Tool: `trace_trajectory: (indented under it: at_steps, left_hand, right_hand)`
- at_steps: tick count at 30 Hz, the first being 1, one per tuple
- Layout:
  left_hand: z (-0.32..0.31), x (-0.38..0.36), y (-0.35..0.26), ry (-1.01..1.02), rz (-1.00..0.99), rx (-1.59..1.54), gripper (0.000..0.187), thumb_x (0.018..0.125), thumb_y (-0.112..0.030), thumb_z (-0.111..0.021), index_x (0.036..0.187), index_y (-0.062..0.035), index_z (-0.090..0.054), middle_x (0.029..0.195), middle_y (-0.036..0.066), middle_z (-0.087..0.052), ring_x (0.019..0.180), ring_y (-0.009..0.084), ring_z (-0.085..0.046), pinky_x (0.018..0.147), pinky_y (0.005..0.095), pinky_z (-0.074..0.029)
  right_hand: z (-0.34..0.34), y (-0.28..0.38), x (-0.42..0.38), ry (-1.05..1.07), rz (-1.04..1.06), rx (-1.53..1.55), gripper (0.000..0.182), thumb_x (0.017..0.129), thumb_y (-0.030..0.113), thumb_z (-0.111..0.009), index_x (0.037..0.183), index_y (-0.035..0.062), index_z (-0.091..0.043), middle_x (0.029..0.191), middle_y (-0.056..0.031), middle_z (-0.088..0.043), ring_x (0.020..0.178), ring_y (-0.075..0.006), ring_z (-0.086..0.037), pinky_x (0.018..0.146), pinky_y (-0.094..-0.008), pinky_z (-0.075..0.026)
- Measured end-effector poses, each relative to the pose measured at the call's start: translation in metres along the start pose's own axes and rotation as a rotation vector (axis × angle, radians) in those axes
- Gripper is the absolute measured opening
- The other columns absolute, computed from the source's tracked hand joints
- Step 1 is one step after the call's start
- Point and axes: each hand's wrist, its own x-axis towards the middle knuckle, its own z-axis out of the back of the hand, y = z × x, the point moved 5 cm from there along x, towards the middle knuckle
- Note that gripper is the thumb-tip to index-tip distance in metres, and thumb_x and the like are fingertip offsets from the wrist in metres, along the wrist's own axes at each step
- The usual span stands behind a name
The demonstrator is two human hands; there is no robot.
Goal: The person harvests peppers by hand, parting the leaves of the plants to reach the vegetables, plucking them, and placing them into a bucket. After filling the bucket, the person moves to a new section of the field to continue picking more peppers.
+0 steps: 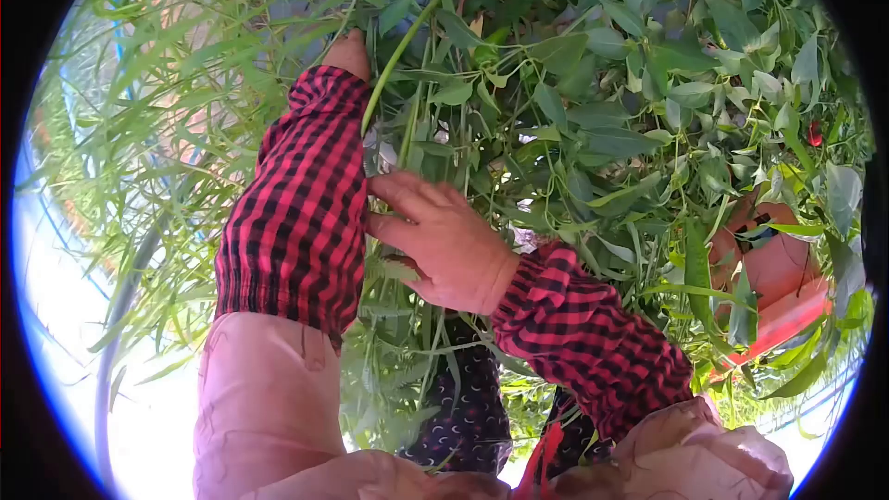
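My left hand (349, 56) reaches forward into tall green foliage at the upper left. Only its back and wrist show; leaves hide the fingers. My right hand (454, 245) is nearer to me, beside the left forearm, with its fingers bent toward the plant stems (412, 130). Its fingertips end at the edge of the left sleeve, so what they grip is hidden. A small greyish piece (370, 153) shows just above them, too little to name. Red-and-black checked sleeve covers (301, 194) are on both forearms.
Dense leafy vines (593, 120) fill the middle and right. Narrow-leaved stalks (157, 83) stand at the left, near a grey curved pipe (125, 315). An orange-red object (773, 278) sits partly behind leaves at the right. My dark patterned trousers (468, 407) show below.
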Motion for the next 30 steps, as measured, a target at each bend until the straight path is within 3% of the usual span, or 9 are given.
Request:
trace_trajectory:
  at_steps: [2, 5, 9, 11, 14, 21, 23, 25, 30]
  left_hand:
    - [0.010, -0.024, -0.004, -0.008, -0.083, -0.230, 0.036, 0.076, -0.007, -0.051, 0.112, -0.0086, -0.048, 0.092, 0.023, -0.059, 0.088, 0.0336, -0.058, 0.073, 0.0408, -0.046]
    - [0.034, -0.063, 0.006, -0.217, -0.119, -0.460, 0.030, 0.077, -0.004, -0.047, 0.106, -0.0081, -0.053, 0.087, 0.022, -0.060, 0.085, 0.0343, -0.058, 0.073, 0.0387, -0.046]
    - [0.075, -0.100, 0.023, -0.325, 0.111, -0.662, 0.029, 0.077, -0.001, -0.046, 0.103, -0.0060, -0.056, 0.089, 0.020, -0.060, 0.082, 0.0312, -0.060, 0.073, 0.0345, -0.047]
    - [0.101, -0.121, 0.025, -0.530, 0.047, -1.002, 0.028, 0.077, 0.001, -0.045, 0.103, -0.0026, -0.056, 0.088, 0.017, -0.061, 0.078, 0.0260, -0.060, 0.072, 0.0302, -0.046]
    - [0.164, -0.169, -0.030, -0.521, -0.135, -0.906, 0.029, 0.078, 0.004, -0.042, 0.103, 0.0011, -0.056, 0.094, 0.012, -0.061, 0.083, 0.0174, -0.057, 0.077, 0.0263, -0.043]
    - [0.173, -0.241, -0.034, -0.267, -0.046, -1.109, 0.030, 0.079, 0.005, -0.040, 0.104, 0.0026, -0.056, 0.094, 0.007, -0.059, 0.083, 0.0129, -0.054, 0.075, 0.0237, -0.042]
    - [0.201, -0.257, -0.031, -0.330, -0.037, -1.134, 0.031, 0.079, 0.006, -0.039, 0.104, 0.0024, -0.056, 0.093, 0.007, -0.058, 0.082, 0.0122, -0.053, 0.074, 0.0232, -0.042]
    - [0.239, -0.264, -0.032, -0.418, -0.007, -1.143, 0.033, 0.080, 0.007, -0.036, 0.105, 0.0021, -0.056, 0.095, 0.008, -0.058, 0.082, 0.0107, -0.052, 0.071, 0.0221, -0.042]
    - [0.257, -0.246, -0.088, 0.112, -0.598, -1.254, 0.038, 0.070, 0.011, -0.037, 0.102, 0.0037, -0.056, 0.100, 0.015, -0.058, 0.097, 0.0263, -0.054, 0.088, 0.0332, -0.038]
  right_hand:
    - [0.036, -0.007, -0.013, -0.247, 0.027, 0.367, 0.037, 0.076, 0.002, -0.054, 0.112, 0.0049, -0.050, 0.122, -0.0148, -0.042, 0.115, -0.0316, -0.039, 0.093, -0.0383, -0.035]
    - [0.095, -0.033, -0.043, -0.745, -0.194, -0.184, 0.039, 0.072, 0.000, -0.054, 0.110, 0.0023, -0.050, 0.117, -0.0180, -0.043, 0.105, -0.0343, -0.044, 0.089, -0.0380, -0.037]
    - [0.100, -0.118, -0.102, -1.113, -0.318, 0.479, 0.044, 0.078, -0.004, -0.047, 0.121, -0.0025, -0.041, 0.120, -0.0128, -0.046, 0.115, -0.0225, -0.042, 0.098, -0.0317, -0.030]
    - [0.098, -0.141, -0.119, -1.207, -0.403, 1.005, 0.039, 0.078, -0.005, -0.047, 0.117, -0.0019, -0.046, 0.109, -0.0097, -0.053, 0.106, -0.0188, -0.048, 0.093, -0.0290, -0.035]
    - [0.095, -0.140, -0.136, -1.246, -0.406, 1.081, 0.033, 0.080, -0.003, -0.047, 0.113, -0.0012, -0.048, 0.109, -0.0093, -0.053, 0.102, -0.0183, -0.050, 0.090, -0.0320, -0.039]
    - [0.087, -0.100, -0.125, -0.928, -0.387, 0.706, 0.023, 0.081, 0.002, -0.057, 0.103, 0.0002, -0.050, 0.100, -0.0054, -0.053, 0.079, -0.0101, -0.052, 0.071, -0.0208, -0.043]
    - [0.076, -0.109, -0.123, -0.866, -0.532, 0.494, 0.036, 0.078, 0.013, -0.062, 0.108, -0.0008, -0.046, 0.106, -0.0109, -0.049, 0.088, -0.0187, -0.051, 0.077, -0.0281, -0.043]
    - [0.058, -0.113, -0.110, -0.423, -0.747, -0.339, 0.052, 0.073, 0.024, -0.065, 0.113, 0.0002, -0.043, 0.110, -0.0178, -0.045, 0.104, -0.0316, -0.043, 0.088, -0.0389, -0.037]
    - [0.043, -0.053, -0.090, -0.247, -0.876, -0.466, 0.062, 0.068, 0.027, -0.066, 0.121, 0.0057, -0.039, 0.128, -0.0169, -0.033, 0.119, -0.0414, -0.027, 0.092, -0.0610, -0.021]
